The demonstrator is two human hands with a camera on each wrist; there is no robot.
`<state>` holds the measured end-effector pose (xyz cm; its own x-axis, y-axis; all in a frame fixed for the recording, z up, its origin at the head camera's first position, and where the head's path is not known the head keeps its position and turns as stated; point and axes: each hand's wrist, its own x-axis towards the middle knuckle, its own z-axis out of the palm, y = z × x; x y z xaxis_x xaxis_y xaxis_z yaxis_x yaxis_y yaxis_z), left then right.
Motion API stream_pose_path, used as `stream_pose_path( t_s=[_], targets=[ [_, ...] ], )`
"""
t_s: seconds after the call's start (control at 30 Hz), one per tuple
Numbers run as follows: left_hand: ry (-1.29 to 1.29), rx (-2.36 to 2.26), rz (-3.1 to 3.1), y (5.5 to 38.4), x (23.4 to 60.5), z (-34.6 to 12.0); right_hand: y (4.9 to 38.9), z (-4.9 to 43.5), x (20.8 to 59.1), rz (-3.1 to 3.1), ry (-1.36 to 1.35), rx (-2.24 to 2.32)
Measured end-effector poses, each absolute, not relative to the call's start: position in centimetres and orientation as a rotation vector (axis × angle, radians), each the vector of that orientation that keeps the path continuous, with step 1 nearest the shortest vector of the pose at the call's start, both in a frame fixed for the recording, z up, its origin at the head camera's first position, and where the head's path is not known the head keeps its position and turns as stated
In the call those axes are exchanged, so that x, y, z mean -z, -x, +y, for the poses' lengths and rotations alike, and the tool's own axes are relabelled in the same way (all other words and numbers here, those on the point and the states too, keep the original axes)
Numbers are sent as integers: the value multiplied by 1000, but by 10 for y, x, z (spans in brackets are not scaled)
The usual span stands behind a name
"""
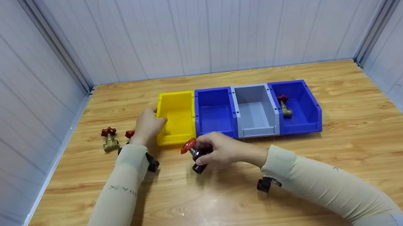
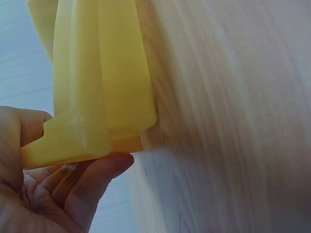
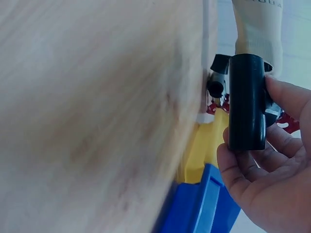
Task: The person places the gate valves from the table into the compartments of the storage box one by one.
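Observation:
My left hand [image 1: 148, 125] grips the left wall of the yellow bin [image 1: 179, 138], thumb on one side and fingers on the other. Close up in the left wrist view, that yellow bin [image 2: 87, 73] has its wall between thumb and fingers. In front of the bins, my right hand [image 1: 222, 149] holds a black valve [image 1: 199, 167] with a red handwheel [image 1: 188, 146] turned to the left. The right wrist view shows the tubular body of this black valve [image 3: 247, 102] between thumb and fingers, held above the table.
Right of the yellow bin stand a blue bin [image 1: 215, 121], a grey bin [image 1: 258, 132] and another blue bin [image 1: 300, 127] with a brass valve [image 1: 286, 111] inside. A brass valve [image 1: 110, 144] stands at left; beside it another red handwheel [image 1: 130, 134] shows, partly behind my left arm.

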<state>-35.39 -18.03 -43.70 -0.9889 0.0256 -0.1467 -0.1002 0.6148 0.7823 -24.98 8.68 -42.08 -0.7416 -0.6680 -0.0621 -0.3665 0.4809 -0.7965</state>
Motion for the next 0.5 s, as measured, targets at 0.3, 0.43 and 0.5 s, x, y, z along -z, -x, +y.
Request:
stream_pose_path(
  t_s=[0.3,0.43,0.5],
  targets=[
    [37,-1311,2699,354,438,-184,258,98,414,2416,865,1173],
    [10,-1289,2734,353,439,-184,260,104,411,2428,855,1202],
    [-3,-1267,2756,353,439,-183,262,108,408,2436,852,1222]
  ],
)
